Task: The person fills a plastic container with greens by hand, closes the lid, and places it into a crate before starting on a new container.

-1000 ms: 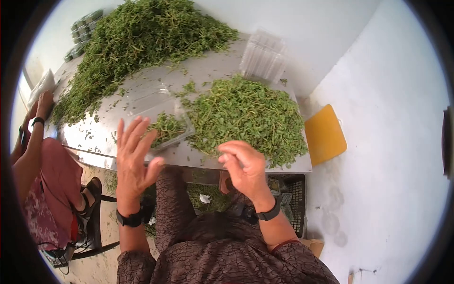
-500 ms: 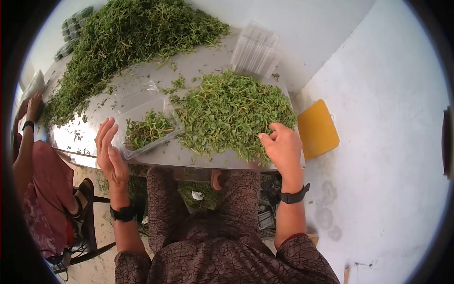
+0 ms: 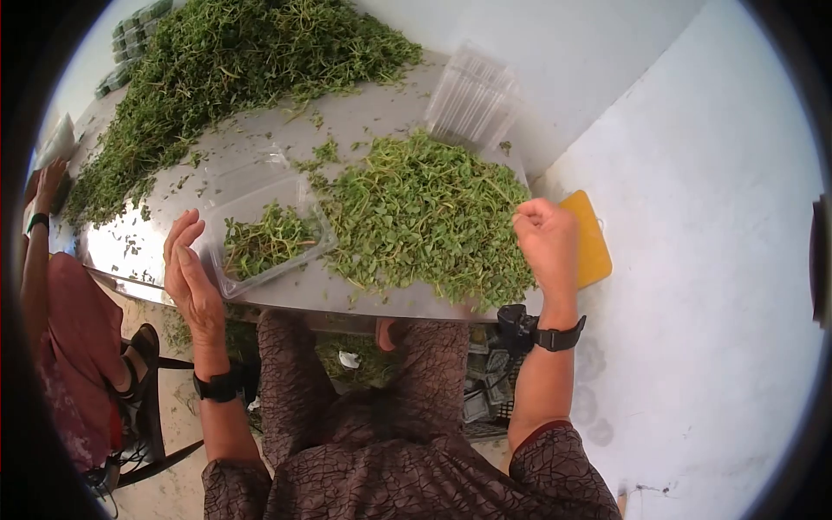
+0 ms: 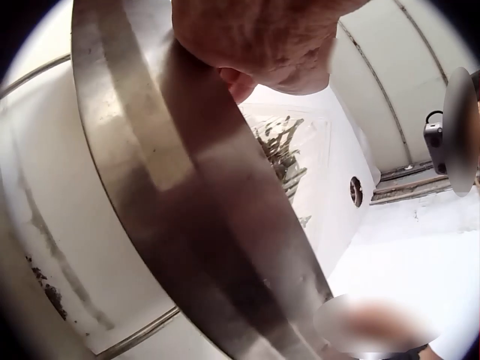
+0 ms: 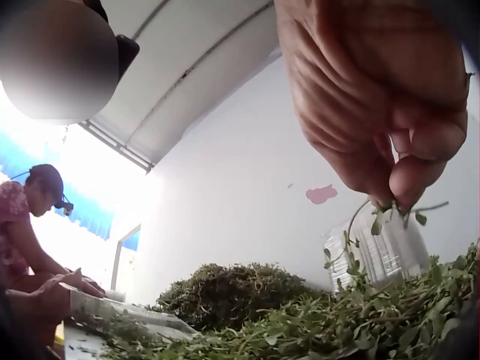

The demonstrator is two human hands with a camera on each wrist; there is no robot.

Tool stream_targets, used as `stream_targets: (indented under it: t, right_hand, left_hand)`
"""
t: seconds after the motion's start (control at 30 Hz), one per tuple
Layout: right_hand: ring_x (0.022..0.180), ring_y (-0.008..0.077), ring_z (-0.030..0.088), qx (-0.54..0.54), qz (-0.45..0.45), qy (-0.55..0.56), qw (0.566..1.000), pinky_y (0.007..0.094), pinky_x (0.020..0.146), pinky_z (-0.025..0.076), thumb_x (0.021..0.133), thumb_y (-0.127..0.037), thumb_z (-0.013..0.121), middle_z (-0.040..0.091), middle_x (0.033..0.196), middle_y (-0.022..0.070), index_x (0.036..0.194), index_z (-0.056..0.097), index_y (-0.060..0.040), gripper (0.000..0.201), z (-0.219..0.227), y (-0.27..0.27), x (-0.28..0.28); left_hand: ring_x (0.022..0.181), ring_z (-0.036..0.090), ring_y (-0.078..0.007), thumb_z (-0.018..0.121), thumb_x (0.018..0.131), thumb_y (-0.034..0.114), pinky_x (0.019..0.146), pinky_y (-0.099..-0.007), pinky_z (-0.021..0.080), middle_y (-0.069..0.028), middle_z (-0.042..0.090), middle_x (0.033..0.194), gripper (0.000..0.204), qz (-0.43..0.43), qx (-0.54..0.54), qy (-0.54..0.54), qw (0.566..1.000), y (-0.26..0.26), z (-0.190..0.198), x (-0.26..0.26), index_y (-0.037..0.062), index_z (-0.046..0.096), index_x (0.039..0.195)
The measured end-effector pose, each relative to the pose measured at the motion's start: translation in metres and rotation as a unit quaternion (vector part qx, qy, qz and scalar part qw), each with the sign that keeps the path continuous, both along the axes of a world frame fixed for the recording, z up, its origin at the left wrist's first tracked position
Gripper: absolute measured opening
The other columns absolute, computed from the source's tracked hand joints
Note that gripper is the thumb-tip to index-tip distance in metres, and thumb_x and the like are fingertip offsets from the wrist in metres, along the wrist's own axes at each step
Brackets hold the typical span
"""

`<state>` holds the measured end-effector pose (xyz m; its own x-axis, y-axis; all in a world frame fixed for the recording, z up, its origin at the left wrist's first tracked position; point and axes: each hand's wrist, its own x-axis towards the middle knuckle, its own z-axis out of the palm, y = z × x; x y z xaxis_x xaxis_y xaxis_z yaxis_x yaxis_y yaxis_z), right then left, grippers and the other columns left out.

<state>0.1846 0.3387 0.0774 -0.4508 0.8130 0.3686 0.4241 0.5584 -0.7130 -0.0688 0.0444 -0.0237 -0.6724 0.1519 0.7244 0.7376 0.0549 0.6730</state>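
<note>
My right hand (image 3: 550, 243) pinches a thin leafy green sprig (image 5: 376, 223) between thumb and fingertips, at the right edge of a loose pile of leafy greens (image 3: 425, 225). In the right wrist view the sprig dangles just above that pile. My left hand (image 3: 192, 282) is at the left side of an open clear plastic clamshell box (image 3: 282, 276), fingers extended and close together, right at its wall. Some greens (image 3: 264, 238) lie in the box, and its lid is folded back behind. The left wrist view shows this hand (image 4: 262, 45) over the metal table edge.
A larger heap of greens (image 3: 260, 65) covers the back left of the metal table (image 3: 364, 104). Stacked clear boxes (image 3: 472, 95) stand by the wall. A yellow board (image 3: 594, 243) leans at right. Another person (image 5: 37, 232) sits at left.
My right hand has moved right across the pile and now pinches a sprig. My left hand has lowered and moved left, from over the box to its left side.
</note>
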Motion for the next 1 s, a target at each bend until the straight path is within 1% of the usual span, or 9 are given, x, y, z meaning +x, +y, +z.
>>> stream_targets:
  t: [0.1, 0.2, 0.33, 0.43, 0.6, 0.73, 0.8, 0.9, 1.0]
  right_hand:
    - [0.057, 0.0228, 0.058, 0.012, -0.002, -0.121, 0.993, 0.0334, 0.057, 0.045, 0.074, -0.012, 0.064, 0.062, 0.065, 0.0116, 0.084, 0.065, -0.0004, 0.015, -0.003, 0.007, -0.002]
    - [0.067, 0.0287, 0.060, 0.085, -0.023, -0.145, 0.985, 0.0373, 0.064, 0.046, 0.074, -0.019, 0.067, 0.063, 0.073, 0.0146, 0.094, 0.066, -0.0004, 0.027, -0.008, 0.013, -0.007]
    - [0.071, 0.0315, 0.060, 0.077, -0.011, -0.170, 0.982, 0.0394, 0.066, 0.045, 0.073, -0.022, 0.068, 0.061, 0.075, 0.0162, 0.101, 0.064, 0.0003, 0.036, 0.003, 0.008, -0.017]
    - [0.069, 0.0326, 0.059, 0.091, 0.002, -0.209, 0.974, 0.0405, 0.065, 0.045, 0.072, -0.024, 0.069, 0.059, 0.070, 0.0162, 0.097, 0.064, 0.0024, 0.037, 0.004, 0.012, -0.027]
    - [0.058, 0.0332, 0.055, 0.119, 0.017, -0.292, 0.949, 0.0420, 0.057, 0.043, 0.068, -0.017, 0.066, 0.051, 0.056, 0.0178, 0.074, 0.061, 0.0039, 0.022, -0.011, 0.036, -0.035]
    - [0.051, 0.0277, 0.053, 0.052, 0.078, -0.237, 0.967, 0.0386, 0.052, 0.041, 0.066, -0.010, 0.062, 0.050, 0.052, 0.0171, 0.069, 0.060, 0.0036, 0.014, -0.014, 0.047, -0.032]
    - [0.048, 0.0215, 0.052, 0.029, 0.101, -0.148, 0.983, 0.0341, 0.050, 0.041, 0.068, -0.008, 0.060, 0.053, 0.054, 0.0151, 0.071, 0.062, 0.0024, 0.011, -0.013, 0.050, -0.030]
    - [0.048, 0.0182, 0.051, -0.018, 0.050, -0.079, 0.995, 0.0317, 0.049, 0.040, 0.069, -0.007, 0.058, 0.055, 0.054, 0.0123, 0.071, 0.063, 0.0010, 0.009, 0.004, 0.042, -0.025]
    - [0.051, 0.0209, 0.055, 0.003, 0.035, -0.113, 0.993, 0.0334, 0.053, 0.043, 0.071, -0.011, 0.062, 0.060, 0.057, 0.0111, 0.073, 0.065, 0.0011, 0.013, 0.002, 0.049, -0.015]
  left_hand:
    - [0.119, 0.047, -0.0294, 0.027, 0.097, 0.016, 0.102, -0.0396, 0.034, -0.0161, 0.055, 0.120, 0.039, 0.021, -0.022, -0.007, 1.000, 0.001, 0.003, 0.002, -0.0035, 0.059, 0.107]
    - [0.119, 0.047, -0.0295, 0.027, 0.097, 0.016, 0.102, -0.0395, 0.034, -0.0164, 0.055, 0.120, 0.039, 0.033, -0.026, 0.001, 0.999, -0.001, 0.000, 0.000, -0.0036, 0.059, 0.106]
    - [0.119, 0.047, -0.0296, 0.027, 0.096, 0.016, 0.103, -0.0402, 0.033, -0.0166, 0.055, 0.120, 0.039, 0.032, -0.021, -0.007, 0.999, -0.002, -0.001, 0.000, -0.0037, 0.059, 0.105]
    - [0.120, 0.046, -0.0279, 0.025, 0.099, 0.020, 0.103, -0.0395, 0.033, -0.0154, 0.054, 0.123, 0.042, 0.038, -0.059, 0.021, 0.997, -0.004, -0.002, -0.001, -0.0023, 0.058, 0.108]
    - [0.118, 0.047, -0.0307, 0.027, 0.096, 0.015, 0.106, -0.0429, 0.031, -0.0165, 0.057, 0.117, 0.038, 0.041, -0.045, 0.017, 0.998, -0.001, 0.002, 0.003, -0.0041, 0.060, 0.101]
    - [0.118, 0.048, -0.0306, 0.028, 0.095, 0.015, 0.106, -0.0431, 0.031, -0.0164, 0.057, 0.116, 0.038, 0.046, -0.050, 0.020, 0.998, -0.001, 0.002, 0.003, -0.0044, 0.060, 0.100]
    - [0.117, 0.049, -0.0307, 0.029, 0.096, 0.015, 0.106, -0.0432, 0.031, -0.0166, 0.057, 0.116, 0.038, 0.048, -0.053, 0.019, 0.997, 0.000, 0.004, 0.005, -0.0047, 0.060, 0.100]
    - [0.117, 0.049, -0.0308, 0.029, 0.096, 0.016, 0.105, -0.0429, 0.032, -0.0167, 0.058, 0.115, 0.038, 0.051, -0.051, 0.025, 0.997, 0.000, 0.003, 0.004, -0.0047, 0.060, 0.099]
    - [0.120, 0.046, -0.0301, 0.026, 0.097, 0.019, 0.103, -0.0404, 0.033, -0.0165, 0.055, 0.121, 0.040, 0.042, -0.068, 0.027, 0.996, -0.003, -0.001, 0.001, -0.0035, 0.059, 0.104]
